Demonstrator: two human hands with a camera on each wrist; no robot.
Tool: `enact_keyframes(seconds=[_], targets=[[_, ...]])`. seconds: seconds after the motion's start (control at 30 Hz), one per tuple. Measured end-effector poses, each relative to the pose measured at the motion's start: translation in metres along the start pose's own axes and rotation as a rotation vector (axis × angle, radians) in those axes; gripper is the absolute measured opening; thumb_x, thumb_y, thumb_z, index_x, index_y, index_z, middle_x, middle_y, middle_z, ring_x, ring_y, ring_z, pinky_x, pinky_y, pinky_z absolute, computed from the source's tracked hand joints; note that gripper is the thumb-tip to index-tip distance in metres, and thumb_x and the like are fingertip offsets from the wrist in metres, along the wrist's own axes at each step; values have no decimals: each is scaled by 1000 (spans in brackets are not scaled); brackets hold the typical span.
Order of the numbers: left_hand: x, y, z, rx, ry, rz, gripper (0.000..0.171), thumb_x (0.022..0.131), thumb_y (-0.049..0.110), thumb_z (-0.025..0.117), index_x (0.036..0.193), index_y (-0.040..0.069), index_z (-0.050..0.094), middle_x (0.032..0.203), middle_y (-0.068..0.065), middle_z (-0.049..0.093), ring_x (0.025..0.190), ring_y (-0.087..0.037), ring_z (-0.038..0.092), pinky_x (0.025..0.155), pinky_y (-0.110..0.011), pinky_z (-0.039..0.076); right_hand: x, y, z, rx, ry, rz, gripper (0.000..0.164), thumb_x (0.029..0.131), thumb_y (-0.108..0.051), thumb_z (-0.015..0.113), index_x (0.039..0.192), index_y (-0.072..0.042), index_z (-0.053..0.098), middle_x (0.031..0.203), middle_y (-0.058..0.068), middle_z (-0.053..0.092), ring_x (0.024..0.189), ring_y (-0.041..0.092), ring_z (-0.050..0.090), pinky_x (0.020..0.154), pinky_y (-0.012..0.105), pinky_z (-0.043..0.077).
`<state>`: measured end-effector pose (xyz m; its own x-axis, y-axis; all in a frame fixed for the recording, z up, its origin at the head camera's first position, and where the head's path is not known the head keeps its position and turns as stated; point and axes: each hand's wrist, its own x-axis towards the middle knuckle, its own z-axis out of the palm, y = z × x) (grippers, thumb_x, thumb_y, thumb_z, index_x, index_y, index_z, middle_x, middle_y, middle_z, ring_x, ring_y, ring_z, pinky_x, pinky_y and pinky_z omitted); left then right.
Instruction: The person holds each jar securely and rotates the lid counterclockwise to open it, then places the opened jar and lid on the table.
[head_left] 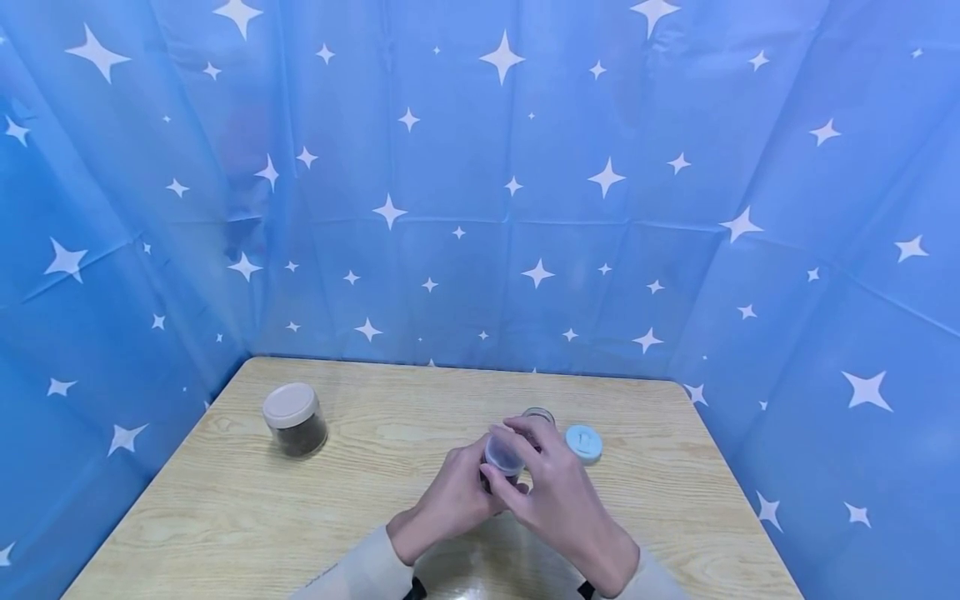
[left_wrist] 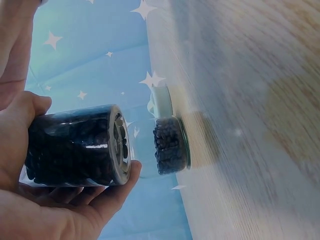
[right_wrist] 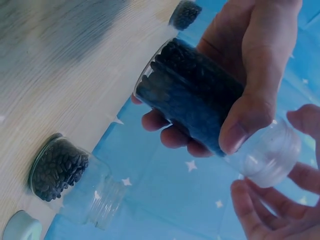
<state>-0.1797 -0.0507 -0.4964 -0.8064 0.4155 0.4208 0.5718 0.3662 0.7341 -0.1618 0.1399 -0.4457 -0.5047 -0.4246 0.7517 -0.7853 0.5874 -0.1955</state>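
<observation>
My left hand grips a clear jar of dark beans, its fingers wrapped round the body. Seen from the right wrist, the beans fill the jar up to the left thumb, and the end beyond is clear. My right hand is over that end, thumb and bent fingers round the rim of a clear lid. Behind the hands stands a second glass jar, part filled with dark beans and uncovered. A light blue lid lies to its right.
At the table's far left stands another jar with dark contents and a pale lid. The wood-grain table ends at a blue curtain with white stars, which also hangs along both sides.
</observation>
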Motion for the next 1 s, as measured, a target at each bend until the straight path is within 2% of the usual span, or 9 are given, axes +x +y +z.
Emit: enact_keyframes(seconds=[0.13,0.27,0.53,0.77,1.0], targets=[[0,0,0,14,-1,2,53,102,19,90,148,13,67,120,-7,85,104,-15,82,85,-26,66,0,1,0,-5,2,-24,45,100,-21,94,141,-9,81,135,16,77,115,25,79,91,38,70],[0,0,1,23,-5,-24,55,99,16,92,148,12,67,124,-8,85,109,-18,83,89,-27,67,0,2,-1,-10,-5,-33,37,104,-22,91,137,-7,84,134,15,77,113,25,79,90,35,70],[-1,0,0,31,-17,-48,56,97,15,92,148,12,68,125,-7,85,111,-18,82,92,-28,67,-2,4,-3,39,-47,-9,34,102,-20,93,133,-9,86,134,14,79,114,24,81,91,31,70],[-2,-1,-1,17,-38,-73,51,100,23,92,145,13,69,120,-5,83,104,-9,77,86,-24,63,1,12,-4,153,-34,-59,29,100,-11,92,129,-10,86,132,12,80,116,28,82,99,24,67],[-2,-2,-2,-26,-50,-75,52,99,19,90,147,14,69,115,-4,82,96,-1,71,80,-21,60,5,20,-8,245,-119,-91,41,94,-1,90,133,-12,84,136,9,80,118,25,82,100,23,66]])
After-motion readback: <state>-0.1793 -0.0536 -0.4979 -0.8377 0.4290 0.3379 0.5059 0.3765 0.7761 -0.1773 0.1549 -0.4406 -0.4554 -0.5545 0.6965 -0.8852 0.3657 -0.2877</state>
